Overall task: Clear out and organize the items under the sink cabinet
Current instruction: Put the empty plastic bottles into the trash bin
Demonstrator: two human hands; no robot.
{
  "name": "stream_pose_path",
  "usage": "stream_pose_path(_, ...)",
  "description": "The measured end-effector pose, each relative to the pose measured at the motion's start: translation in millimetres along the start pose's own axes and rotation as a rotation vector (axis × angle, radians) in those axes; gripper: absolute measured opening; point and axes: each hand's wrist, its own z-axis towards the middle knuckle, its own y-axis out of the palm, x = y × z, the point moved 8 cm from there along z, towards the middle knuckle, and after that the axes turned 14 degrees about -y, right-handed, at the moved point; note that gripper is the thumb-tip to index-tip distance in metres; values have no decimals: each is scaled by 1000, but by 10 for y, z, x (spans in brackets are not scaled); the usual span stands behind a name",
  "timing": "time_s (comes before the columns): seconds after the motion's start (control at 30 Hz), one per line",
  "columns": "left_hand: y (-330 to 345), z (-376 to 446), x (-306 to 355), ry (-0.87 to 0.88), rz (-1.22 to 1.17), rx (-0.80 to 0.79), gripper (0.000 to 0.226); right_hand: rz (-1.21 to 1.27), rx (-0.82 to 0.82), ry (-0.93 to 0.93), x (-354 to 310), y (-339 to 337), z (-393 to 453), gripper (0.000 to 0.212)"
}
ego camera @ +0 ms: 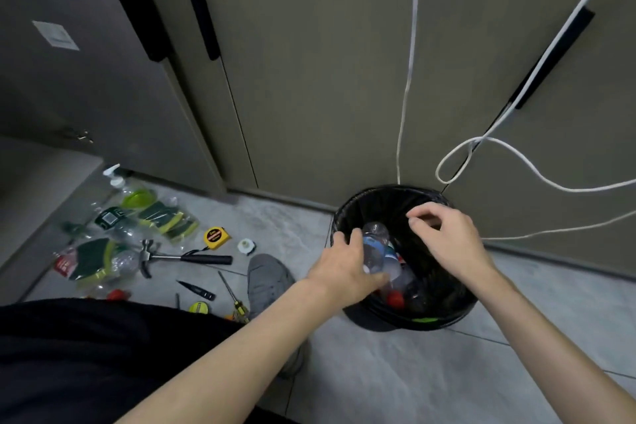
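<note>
A black bin [351, 217] lined with a black bag stands on the floor against the cabinet doors. My left hand [344, 265] grips a clear plastic bottle [375, 241] and holds it inside the bin's mouth. Other clear bottles and a red cap [395, 299] lie at the bottom of the bin. My right hand [447, 237] hovers over the bin's far side with its fingers curled together; nothing shows in it.
On the floor to the left lie packs of green sponges [168, 217], a pump bottle [117, 179], a hammer [186, 256], a yellow tape measure [216, 237], screwdrivers [234, 299] and more bottles. My grey shoe [268, 279] is beside the bin. White cables [406, 89] hang over the doors.
</note>
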Motion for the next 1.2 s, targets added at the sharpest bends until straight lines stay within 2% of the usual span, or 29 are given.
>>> stream_pose_path(0.07, -193, -31, 54, 46, 39, 104, 70, -23, -58, -28, -163, 98, 103, 8)
stream_pose_path(0.13, -602, -66, 51, 151, 168, 308, 48, -41, -117, -59, -368, 235, 233, 9)
stream_pose_path(0.2, -1083, -56, -167, 161, 266, 395, 32, -58, -185, -104, -625, 440, 372, 9)
stream_pose_path(0.37, -2285, -110, -1408, -170, 336, 375, 29, -125, -440, -271, -1551, 1316, 705, 12)
stream_pose_path(0.53, -2971, -601, -3051, -490, 171, 390, 28, -113, -625, -462, -2861, 2371, 989, 15)
stream_pose_path(0.67, -2922, -1073, -4259, -691, -66, 373, 21, -61, -791, -602, -4005, 3226, 985, 19)
stream_pose_path(0.77, -2657, -1289, -4965, -820, -219, 343, 21, -131, -1028, -715, -4756, 3847, 820, 20)
stream_pose_path(0.87, -2326, -1337, -5459, -907, -346, 332, 26, -120, -1228, -727, -5354, 4273, 653, 18)
stream_pose_path(0.97, -1985, -1248, -5766, -962, -386, 265, 30, -164, -1203, -809, -5780, 4644, 612, 25)
stream_pose_path(1.03, -1814, -1137, -5909, -963, -396, 241, 29, -302, -1133, -931, -5898, 4891, 553, 23)
stream_pose_path(1.1, -1680, -993, -6036, -950, -404, 246, 30, -425, -1079, -1003, -5806, 5156, 458, 21)
stream_pose_path(1.2, -1405, -752, -6208, -933, -402, 219, 34, -473, -1096, -924, -5280, 5606, 320, 22)
